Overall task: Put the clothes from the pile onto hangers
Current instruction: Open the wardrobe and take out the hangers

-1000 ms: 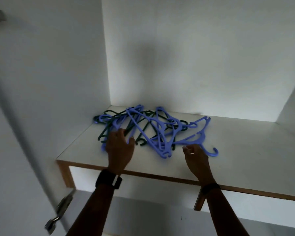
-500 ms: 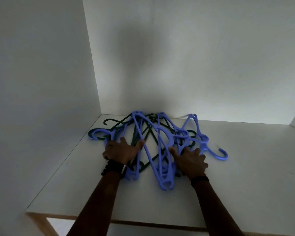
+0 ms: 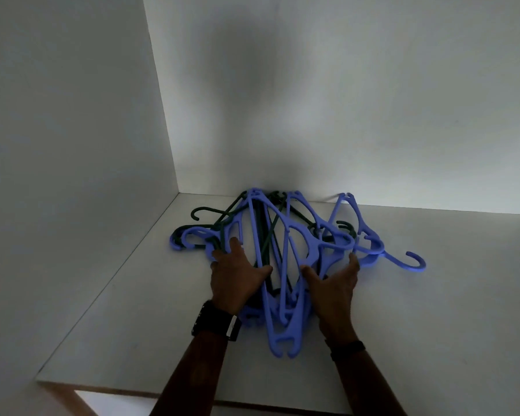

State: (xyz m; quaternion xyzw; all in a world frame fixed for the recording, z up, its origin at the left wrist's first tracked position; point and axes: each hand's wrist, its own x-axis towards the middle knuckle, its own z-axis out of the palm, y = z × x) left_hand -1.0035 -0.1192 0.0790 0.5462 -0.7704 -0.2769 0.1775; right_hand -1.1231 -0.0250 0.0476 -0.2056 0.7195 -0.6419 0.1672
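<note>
In the head view, a tangled heap of blue and dark green hangers (image 3: 285, 244) lies on a white shelf (image 3: 138, 319) near its back left corner, with the left hand (image 3: 236, 276) and right hand (image 3: 332, 285) both spread flat, fingers relaxed, pressing its two sides.

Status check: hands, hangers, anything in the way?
Left hand and right hand flank the tangled hangers on the shelf, fingers touching. No clothes in view. Hangers interlocked.
</note>
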